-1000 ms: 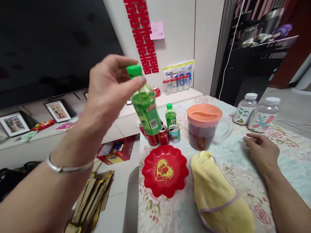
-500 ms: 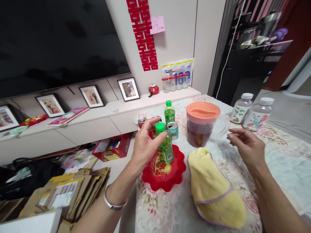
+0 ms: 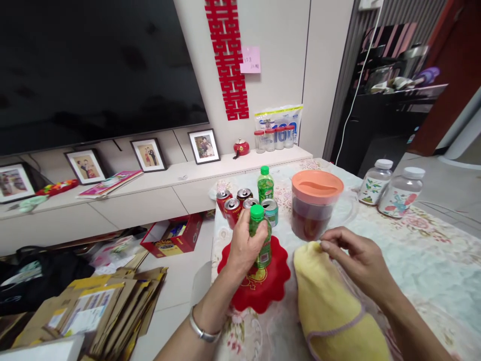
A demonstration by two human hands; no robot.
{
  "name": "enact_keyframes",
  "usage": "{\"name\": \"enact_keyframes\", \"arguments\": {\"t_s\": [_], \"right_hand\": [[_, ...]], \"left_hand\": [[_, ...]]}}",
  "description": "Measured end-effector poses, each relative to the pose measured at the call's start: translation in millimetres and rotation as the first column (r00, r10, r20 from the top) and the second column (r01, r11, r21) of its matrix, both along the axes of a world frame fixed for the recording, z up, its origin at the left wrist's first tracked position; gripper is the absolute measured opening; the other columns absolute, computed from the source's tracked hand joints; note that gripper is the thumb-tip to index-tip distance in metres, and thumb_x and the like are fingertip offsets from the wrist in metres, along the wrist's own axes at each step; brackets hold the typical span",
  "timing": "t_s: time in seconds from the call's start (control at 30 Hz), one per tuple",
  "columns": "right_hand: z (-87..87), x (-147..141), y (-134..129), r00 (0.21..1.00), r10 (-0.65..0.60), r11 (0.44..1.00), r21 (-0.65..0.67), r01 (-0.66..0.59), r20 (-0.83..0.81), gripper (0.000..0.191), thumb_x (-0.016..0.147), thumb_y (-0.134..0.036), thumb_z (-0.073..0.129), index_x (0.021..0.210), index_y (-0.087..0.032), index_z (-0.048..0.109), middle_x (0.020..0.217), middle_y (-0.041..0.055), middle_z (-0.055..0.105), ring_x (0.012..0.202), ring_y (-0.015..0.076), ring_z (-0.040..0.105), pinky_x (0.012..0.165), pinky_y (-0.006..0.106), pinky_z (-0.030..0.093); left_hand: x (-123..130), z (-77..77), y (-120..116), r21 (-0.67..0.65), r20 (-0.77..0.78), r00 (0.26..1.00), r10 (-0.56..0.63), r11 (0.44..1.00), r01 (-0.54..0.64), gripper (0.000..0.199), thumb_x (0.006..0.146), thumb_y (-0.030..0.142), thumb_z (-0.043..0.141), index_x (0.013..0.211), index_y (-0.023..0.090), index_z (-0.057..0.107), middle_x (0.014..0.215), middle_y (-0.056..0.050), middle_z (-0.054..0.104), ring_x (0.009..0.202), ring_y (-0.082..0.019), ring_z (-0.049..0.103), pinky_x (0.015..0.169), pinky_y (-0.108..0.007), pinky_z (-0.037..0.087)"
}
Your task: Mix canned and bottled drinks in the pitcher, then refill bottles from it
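A big dark screen [image 3: 101,65] is on the pale wall [image 3: 280,70], above a long white cabinet [image 3: 131,210]; the floor [image 3: 175,288] seems light tile.

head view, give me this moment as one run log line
left hand: holds green-capped plastic bottle over red scalloped plate | right hand: at tip of yellow purple-edged cloth
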State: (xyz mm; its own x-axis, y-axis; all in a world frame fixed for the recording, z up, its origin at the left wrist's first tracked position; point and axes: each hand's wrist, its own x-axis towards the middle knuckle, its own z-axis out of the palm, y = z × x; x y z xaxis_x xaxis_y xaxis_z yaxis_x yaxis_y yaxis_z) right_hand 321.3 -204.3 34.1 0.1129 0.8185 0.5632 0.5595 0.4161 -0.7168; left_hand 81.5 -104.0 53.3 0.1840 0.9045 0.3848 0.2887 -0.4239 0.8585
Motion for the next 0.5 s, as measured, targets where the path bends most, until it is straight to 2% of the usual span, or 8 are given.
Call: {"name": "enact_keyframes", "arguments": {"t_s": [0.1,0.17,0.3,0.43,0.5], "right_hand": [[12.5,-27,3,0.995,0.061,0.997,0.052,-0.065,0.074,0.007,0.096,-0.024,0.067,0.09,-0.024,0.07,0.07,-0.0043,0.066,0.06,0.0104,0.061,0.058,0.021,0.047],[22.1,-44,8,0.992,0.095,0.991,0.088,-0.103,0.086,0.006,0.097,-0.022,0.066,0.091,-0.023,0.069,0.072,-0.004,0.064,0.062,0.0102,0.06,0.059,0.021,0.047],[43.2,-74,28,0.99,0.118,0.985,0.115,-0.126,0.075,0.006,0.098,-0.021,0.063,0.099,-0.018,0.068,0.087,0.0016,0.065,0.066,0.0117,0.061,0.063,0.025,0.049],[62.7,-95,51,0.982,0.067,0.995,0.056,-0.078,0.176,0.026,0.093,-0.024,0.066,0.117,-0.014,0.069,0.093,0.0059,0.063,0.074,0.0181,0.063,0.071,0.033,0.05],[69.9,-102,59,0.967,0.033,0.999,-0.018,-0.03,0.254,0.028,0.092,-0.029,0.069,0.116,-0.013,0.069,0.097,0.0088,0.063,0.082,0.0231,0.065,0.076,0.037,0.05]], "left_hand": [[2,-2.2,0,0.022,-0.015,0.999,0.032,0.999,-0.032,0.014,0.085,0.034,0.059,0.093,0.023,0.059,0.09,-0.002,0.062,0.087,-0.022,0.06,0.084,-0.036,0.048],[3,-3.4,-1,0.047,-0.013,0.999,0.045,0.998,-0.044,0.021,0.079,0.034,0.067,0.094,0.023,0.058,0.092,-0.002,0.061,0.09,-0.023,0.061,0.085,-0.036,0.048],[5,-6.3,-6,0.123,-0.032,0.998,0.061,0.991,-0.056,0.032,0.071,0.029,0.073,0.098,0.023,0.056,0.095,-0.002,0.058,0.09,-0.024,0.061,0.083,-0.035,0.05],[9,-10.6,-10,0.191,-0.009,0.998,0.059,0.98,-0.056,0.023,0.077,0.027,0.067,0.096,0.023,0.056,0.096,-0.004,0.059,0.089,-0.023,0.062,0.081,-0.035,0.051],[12,-13.1,-11,0.205,-0.003,0.999,0.054,0.977,-0.052,0.023,0.078,0.029,0.067,0.097,0.022,0.058,0.098,-0.006,0.06,0.091,-0.025,0.063,0.081,-0.036,0.052]]}}
